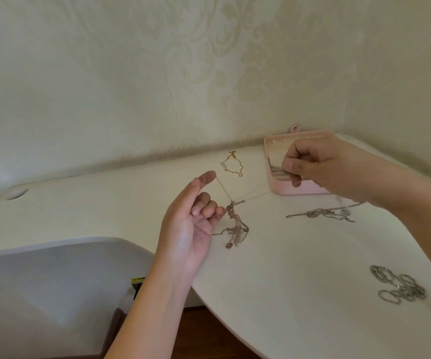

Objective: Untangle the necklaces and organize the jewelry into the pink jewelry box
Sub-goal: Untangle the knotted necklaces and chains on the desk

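Nearest me, at four o'clock on the desk (287,268), a heap of silver chains (398,285) lies loose. At centre the left hand (191,224) has its grip curled onto the tangled necklaces (235,224), one thin strand running up to its forefinger tip and the knot hanging beside its little finger. Beyond, at two o'clock, a second silver tangle (323,213) lies below the right hand (320,169), whose grip pinches another taut strand from that knot; farthest, I see the open pink jewelry box (281,189) against the wall behind that hand, with a gold necklace (231,164) near its nine o'clock side.
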### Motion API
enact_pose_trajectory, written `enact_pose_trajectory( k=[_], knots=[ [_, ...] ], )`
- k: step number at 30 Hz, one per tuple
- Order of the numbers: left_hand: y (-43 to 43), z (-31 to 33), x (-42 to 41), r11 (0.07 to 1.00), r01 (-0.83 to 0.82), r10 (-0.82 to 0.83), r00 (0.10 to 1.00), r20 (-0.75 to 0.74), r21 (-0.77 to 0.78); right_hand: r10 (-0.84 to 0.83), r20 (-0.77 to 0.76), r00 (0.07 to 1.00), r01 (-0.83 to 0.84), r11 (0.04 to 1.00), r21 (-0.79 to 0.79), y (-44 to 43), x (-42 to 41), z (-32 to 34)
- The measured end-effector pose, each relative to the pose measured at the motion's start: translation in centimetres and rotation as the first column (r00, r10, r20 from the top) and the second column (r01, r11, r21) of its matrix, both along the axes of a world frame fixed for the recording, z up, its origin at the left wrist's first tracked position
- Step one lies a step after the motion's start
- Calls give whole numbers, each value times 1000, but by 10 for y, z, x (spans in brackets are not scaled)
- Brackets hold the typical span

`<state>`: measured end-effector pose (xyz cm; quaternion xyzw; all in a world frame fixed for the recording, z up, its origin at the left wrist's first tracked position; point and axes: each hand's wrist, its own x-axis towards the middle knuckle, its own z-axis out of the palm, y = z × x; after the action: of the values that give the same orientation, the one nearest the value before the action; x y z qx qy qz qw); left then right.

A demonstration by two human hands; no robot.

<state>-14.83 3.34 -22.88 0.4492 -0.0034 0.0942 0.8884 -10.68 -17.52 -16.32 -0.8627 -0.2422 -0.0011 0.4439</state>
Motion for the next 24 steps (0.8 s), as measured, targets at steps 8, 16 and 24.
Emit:
enact_pose_trajectory(
  k=[8, 16, 24],
  knots=[
    [-4, 5, -4, 948, 49, -29, 997, -69, 316, -23, -30, 999, 25, 996, 80, 8, -10, 9],
    [-2, 4, -2, 927, -110, 133, 990, -38, 360, -388, 99, 916, 358, 904, 233, -7, 5, 10],
    [12, 6, 7, 868, -7, 51, 996, -76, 496, -360, 57, 931, 333, 903, 272, -11, 11, 8]
  ],
)
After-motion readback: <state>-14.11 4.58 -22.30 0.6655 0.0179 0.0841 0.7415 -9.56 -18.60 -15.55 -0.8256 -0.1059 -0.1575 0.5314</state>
